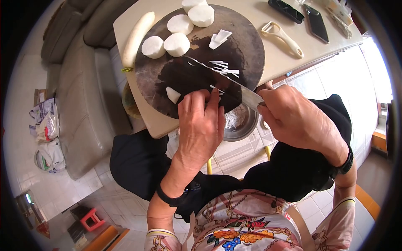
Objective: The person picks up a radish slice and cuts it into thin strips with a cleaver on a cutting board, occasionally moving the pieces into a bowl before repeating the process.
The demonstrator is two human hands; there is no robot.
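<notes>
My right hand (299,117) is closed round the handle of a knife (248,95), whose blade reaches up and left across the round dark chopping board (155,90). At the board's near edge my left hand (200,119) has its fingertips bent down by a few thin white strips; its grip is partly hidden. Cut white strips (226,69) lie beyond the blade. A white wedge (173,95) is left of my left hand. Thin white slices (220,38) and several thick peeled white pieces (176,44) rest on the board's far part.
A whole white radish (138,39) lies left of the board. On the table (268,62) at right are a peeler (282,38), a phone (316,23) and a black tray (286,10). A metal bowl (251,125) holding white shreds sits below the table edge. A sofa (83,104) stands left.
</notes>
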